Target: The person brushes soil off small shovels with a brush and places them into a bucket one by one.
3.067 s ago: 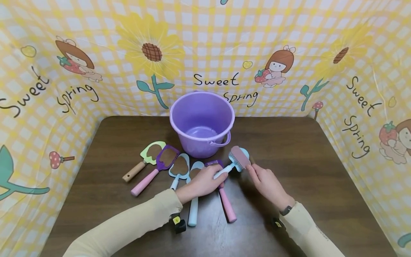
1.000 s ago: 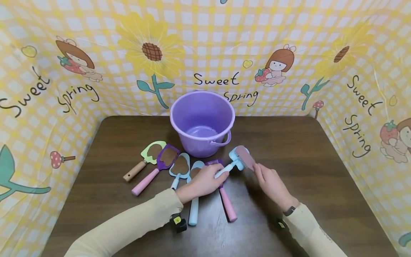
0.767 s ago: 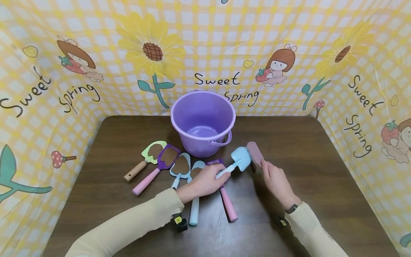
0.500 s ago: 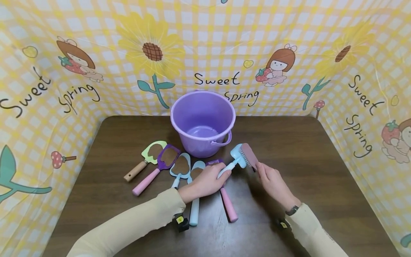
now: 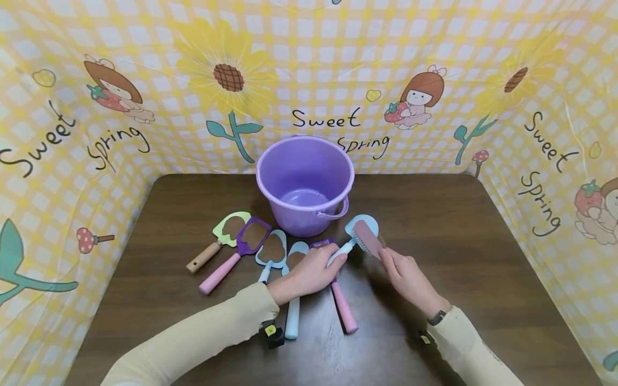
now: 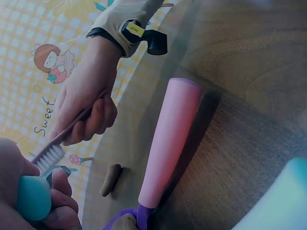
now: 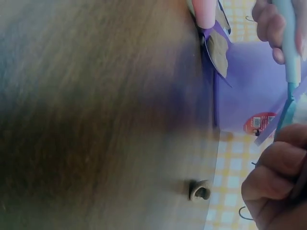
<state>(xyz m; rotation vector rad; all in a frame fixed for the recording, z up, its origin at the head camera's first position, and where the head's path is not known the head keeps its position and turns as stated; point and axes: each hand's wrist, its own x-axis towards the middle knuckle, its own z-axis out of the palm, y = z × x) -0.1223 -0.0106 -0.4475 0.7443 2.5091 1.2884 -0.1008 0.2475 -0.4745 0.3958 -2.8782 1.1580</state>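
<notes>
My left hand (image 5: 314, 271) grips the handle of a light blue toy shovel (image 5: 364, 221), its blade raised toward the right. My right hand (image 5: 407, 276) holds a dusty pink brush (image 5: 368, 238) by one end, and the brush overlaps the middle of the blade. In the left wrist view, the white bristles (image 6: 49, 158) face the shovel. Beneath my left hand lie a purple shovel with a pink handle (image 5: 344, 308) and another light blue shovel (image 5: 292, 319), both partly hidden by the hand.
A purple bucket (image 5: 296, 220) stands upright behind the shovels. To the left lie a green shovel with a wooden handle (image 5: 203, 257), a purple one with a pink handle (image 5: 218, 273) and a light blue one (image 5: 270, 234); brown patches show on their blades. A wooden handle (image 6: 111, 179) lies beyond.
The brush was off the blade's right edge 0.8 s ago; it has since moved left over the blade. The shovel blade has tilted slightly, while the left hand stays nearly still.
</notes>
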